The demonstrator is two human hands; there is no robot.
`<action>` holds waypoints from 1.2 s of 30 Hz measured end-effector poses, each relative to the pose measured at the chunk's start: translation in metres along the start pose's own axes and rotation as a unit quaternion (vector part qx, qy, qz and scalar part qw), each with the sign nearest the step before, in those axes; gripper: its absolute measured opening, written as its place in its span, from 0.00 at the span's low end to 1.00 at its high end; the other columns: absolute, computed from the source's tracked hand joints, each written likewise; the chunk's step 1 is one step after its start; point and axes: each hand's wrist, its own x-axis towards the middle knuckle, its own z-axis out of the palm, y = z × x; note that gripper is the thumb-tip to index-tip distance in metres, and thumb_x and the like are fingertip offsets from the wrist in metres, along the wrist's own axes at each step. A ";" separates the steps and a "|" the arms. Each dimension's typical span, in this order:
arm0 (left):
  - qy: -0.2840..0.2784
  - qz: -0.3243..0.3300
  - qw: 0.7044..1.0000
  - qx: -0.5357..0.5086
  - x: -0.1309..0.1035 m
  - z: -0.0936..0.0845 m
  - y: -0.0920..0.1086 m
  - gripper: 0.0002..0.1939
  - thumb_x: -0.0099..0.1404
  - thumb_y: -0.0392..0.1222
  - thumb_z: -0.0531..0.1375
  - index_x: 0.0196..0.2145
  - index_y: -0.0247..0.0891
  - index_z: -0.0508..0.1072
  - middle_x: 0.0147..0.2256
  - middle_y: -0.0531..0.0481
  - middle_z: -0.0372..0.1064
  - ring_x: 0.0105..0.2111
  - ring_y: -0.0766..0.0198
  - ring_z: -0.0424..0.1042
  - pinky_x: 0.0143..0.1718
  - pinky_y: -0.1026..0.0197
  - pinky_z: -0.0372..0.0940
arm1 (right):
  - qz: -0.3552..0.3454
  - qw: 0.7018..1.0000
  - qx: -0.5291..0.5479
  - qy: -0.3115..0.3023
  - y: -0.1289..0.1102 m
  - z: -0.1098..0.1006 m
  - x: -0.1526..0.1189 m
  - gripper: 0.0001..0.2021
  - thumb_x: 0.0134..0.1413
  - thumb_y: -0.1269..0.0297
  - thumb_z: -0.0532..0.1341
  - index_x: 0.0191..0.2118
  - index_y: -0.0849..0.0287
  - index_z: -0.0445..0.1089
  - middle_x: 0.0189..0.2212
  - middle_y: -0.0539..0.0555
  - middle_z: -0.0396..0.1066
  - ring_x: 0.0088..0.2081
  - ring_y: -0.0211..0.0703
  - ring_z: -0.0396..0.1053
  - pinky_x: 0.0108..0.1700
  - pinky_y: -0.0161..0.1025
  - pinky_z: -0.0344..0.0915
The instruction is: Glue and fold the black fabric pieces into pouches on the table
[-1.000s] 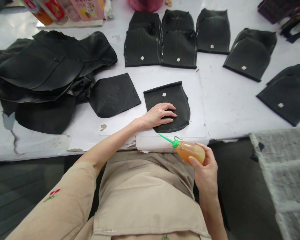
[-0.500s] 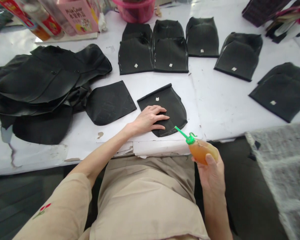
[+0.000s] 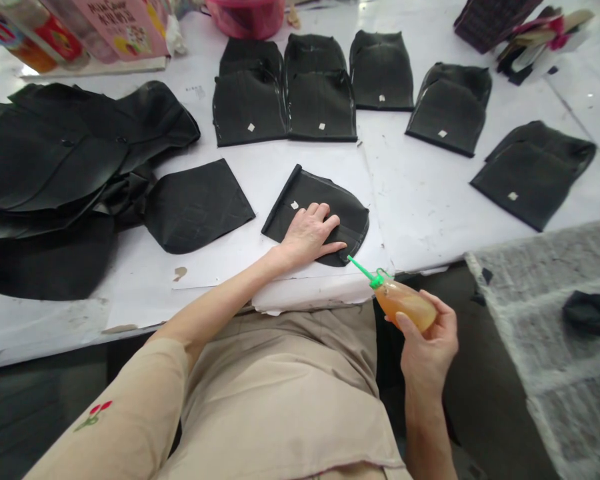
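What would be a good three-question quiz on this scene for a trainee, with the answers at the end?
1. Multiple choice: what colour is the nozzle of the squeeze bottle in the right hand?
a) red
b) green
c) blue

2. True or false: the left hand rests on the black piece nearest the nozzle.

3. Fill in the blank: counting the one beside the left hand, ___ small pale squares show on the flat black pieces.

Key: 1. b; 2. true; 3. six
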 end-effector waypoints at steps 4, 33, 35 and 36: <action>-0.006 -0.016 1.000 0.013 0.002 -0.002 0.007 0.23 0.69 0.60 0.59 0.48 0.36 0.72 0.49 0.37 0.67 0.49 0.47 0.65 0.45 0.53 0.59 | -0.054 0.997 -0.061 -0.013 0.008 -0.001 -0.007 0.32 0.39 0.62 0.78 0.52 0.57 0.70 0.48 0.57 0.73 0.45 0.49 0.76 0.48 0.48 0.76; -0.055 -0.042 0.998 -0.011 0.013 -0.011 0.018 0.22 0.68 0.56 0.62 0.49 0.36 0.69 0.52 0.37 0.66 0.46 0.51 0.72 0.40 0.58 0.63 | -0.150 0.974 -0.164 -0.039 0.010 0.024 -0.034 0.30 0.45 0.61 0.76 0.54 0.56 0.68 0.50 0.58 0.71 0.50 0.51 0.73 0.49 0.49 0.75; -0.055 -0.046 0.997 -0.014 0.013 -0.011 0.018 0.22 0.68 0.55 0.63 0.49 0.36 0.69 0.52 0.37 0.66 0.46 0.51 0.72 0.40 0.58 0.63 | -0.146 0.975 -0.161 -0.046 0.010 0.028 -0.037 0.29 0.46 0.61 0.76 0.54 0.56 0.68 0.49 0.58 0.71 0.49 0.51 0.73 0.49 0.48 0.75; -0.054 -0.047 0.997 -0.017 0.013 -0.011 0.018 0.22 0.68 0.55 0.63 0.49 0.36 0.69 0.52 0.37 0.66 0.46 0.51 0.72 0.40 0.58 0.63 | -0.145 0.975 -0.160 -0.050 0.009 0.030 -0.037 0.29 0.46 0.61 0.76 0.54 0.56 0.68 0.49 0.57 0.71 0.49 0.50 0.73 0.49 0.48 0.75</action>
